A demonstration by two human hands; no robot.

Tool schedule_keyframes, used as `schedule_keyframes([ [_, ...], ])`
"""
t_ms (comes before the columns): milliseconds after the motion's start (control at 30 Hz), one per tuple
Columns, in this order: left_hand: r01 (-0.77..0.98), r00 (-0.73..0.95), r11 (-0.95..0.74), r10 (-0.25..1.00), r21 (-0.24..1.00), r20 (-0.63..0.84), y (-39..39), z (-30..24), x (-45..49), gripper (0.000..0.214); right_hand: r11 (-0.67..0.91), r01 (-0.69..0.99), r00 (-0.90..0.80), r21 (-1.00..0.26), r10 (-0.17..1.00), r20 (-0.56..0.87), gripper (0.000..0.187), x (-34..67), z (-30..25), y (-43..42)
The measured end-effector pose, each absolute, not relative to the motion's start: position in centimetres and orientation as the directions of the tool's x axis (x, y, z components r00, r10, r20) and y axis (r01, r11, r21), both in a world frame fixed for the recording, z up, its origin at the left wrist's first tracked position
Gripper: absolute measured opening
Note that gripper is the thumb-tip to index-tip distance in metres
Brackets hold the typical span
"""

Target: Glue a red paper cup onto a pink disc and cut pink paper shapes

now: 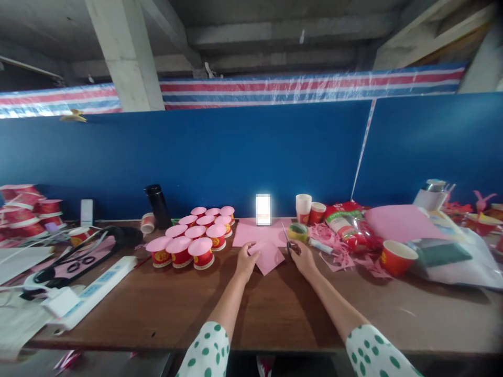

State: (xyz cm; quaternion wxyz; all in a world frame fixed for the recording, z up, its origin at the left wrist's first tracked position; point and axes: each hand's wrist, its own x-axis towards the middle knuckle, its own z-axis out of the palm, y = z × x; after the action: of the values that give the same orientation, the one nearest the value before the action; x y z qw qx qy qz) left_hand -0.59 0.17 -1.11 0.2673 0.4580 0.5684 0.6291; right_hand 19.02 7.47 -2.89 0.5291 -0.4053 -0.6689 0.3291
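Note:
My left hand (pixel 247 260) pinches the left side of a pink paper piece (pixel 270 257), which has a pointed lower corner. In my right hand (pixel 302 258) is a pair of scissors (pixel 288 245), its blades pointing up and away, just right of the paper. Behind both hands lies a larger pink sheet (pixel 245 233) on the table. A lit phone-like screen (pixel 263 209) stands upright at its back edge. To the left, several red paper cups topped with pink paper discs (pixel 179 244) stand in rows.
A roll of tape (pixel 298 232), pink paper scraps (pixel 334 250), a red plastic bag (pixel 348 222) and an open red cup (pixel 397 258) lie to the right. A white power strip (pixel 96 293) and a black bottle (pixel 157 206) are at left. A blue partition (pixel 220 157) closes off the back.

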Motion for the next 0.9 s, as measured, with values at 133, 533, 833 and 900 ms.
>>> schedule_keyframes([
  [133, 0.193, -0.422, -0.207, 0.865, 0.959, 0.272, 0.27, -1.3, -0.71, 0.038, 0.454, 0.199, -0.11, -0.868, 0.891, 0.441, 0.033, 18.98, -2.91, 7.6],
  [533, 0.165, -0.412, -0.212, 0.873, 0.963, 0.263, 0.41, -1.4, -0.73, 0.037, 0.473, 0.213, -0.106, -0.855, 0.881, 0.461, 0.03, 19.09, -2.95, 7.5],
  [833, 0.148, -0.388, -0.212, 0.886, 0.966, 0.254, 0.57, -1.76, -0.77, 0.037, 0.456, 0.216, -0.099, -0.863, 0.89, 0.445, 0.032, 19.08, -2.96, 7.75],
  [900, 0.152, -0.395, -0.211, 0.883, 0.965, 0.255, 0.67, -1.87, -0.82, 0.037, 0.461, 0.215, -0.11, -0.861, 0.887, 0.448, 0.032, 19.12, -3.0, 7.78],
])
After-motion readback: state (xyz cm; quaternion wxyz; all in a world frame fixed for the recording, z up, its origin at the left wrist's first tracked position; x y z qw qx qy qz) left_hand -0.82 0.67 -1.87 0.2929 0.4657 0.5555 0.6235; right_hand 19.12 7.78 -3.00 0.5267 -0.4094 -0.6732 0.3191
